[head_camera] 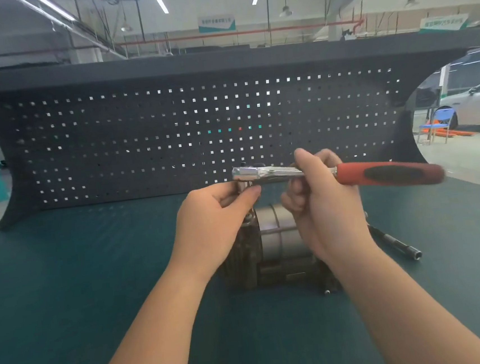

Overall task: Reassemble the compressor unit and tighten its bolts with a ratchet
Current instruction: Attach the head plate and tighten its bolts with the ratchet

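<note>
The compressor unit (279, 236), grey metal with a dark finned end, lies on the green bench mat (80, 270) below my hands, partly hidden by them. A ratchet (267, 173) with a chrome head and a red and black handle is held level above it. My right hand (323, 206) grips its chrome shaft near the handle. My left hand (215, 216) pinches the socket under the ratchet head between thumb and fingers. The bolts are hidden.
A dark extension bar with a socket end (397, 243) lies on the mat right of the compressor. A black pegboard (198, 127) stands along the back of the bench. A white car (477, 103) and a blue chair (435, 124) stand beyond at the right.
</note>
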